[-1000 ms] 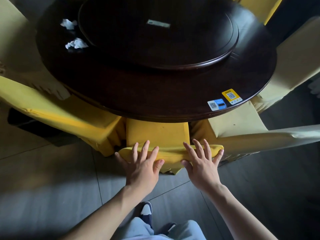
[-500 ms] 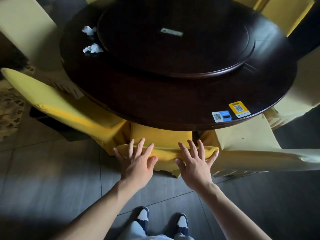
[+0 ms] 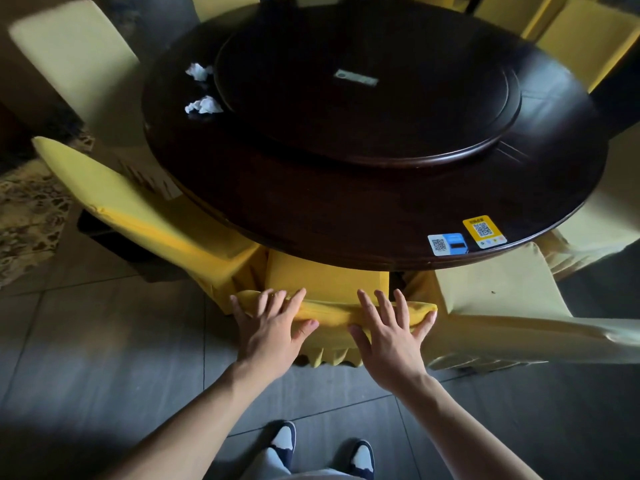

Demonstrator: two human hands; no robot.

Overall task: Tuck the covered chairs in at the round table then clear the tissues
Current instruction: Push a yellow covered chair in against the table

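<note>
Pressing chair back [image 3: 332,315] | left hand [image 3: 273,329], right hand [image 3: 389,336] flat, fingers spread | 2 tissues [image 3: 203,105] far-left

The scene is dim, with soft daylight reaching in from about two o'clock and laying pale sheen on the dark round table [image 3: 346,216] toward its two-o'clock rim, while the floor [image 3: 104,341] at seven o'clock and the table's middle sink into deep shadow. The left hand [image 3: 270,334] and right hand [image 3: 391,337] are evenly lit and fairly sharp, as are the two stickers [image 3: 465,237] at the table's five-o'clock edge. Wide-angle distortion bends the chairs outward at ten and three o'clock, and the chair back [image 3: 72,60] at ten o'clock is smeared by motion blur.
</note>
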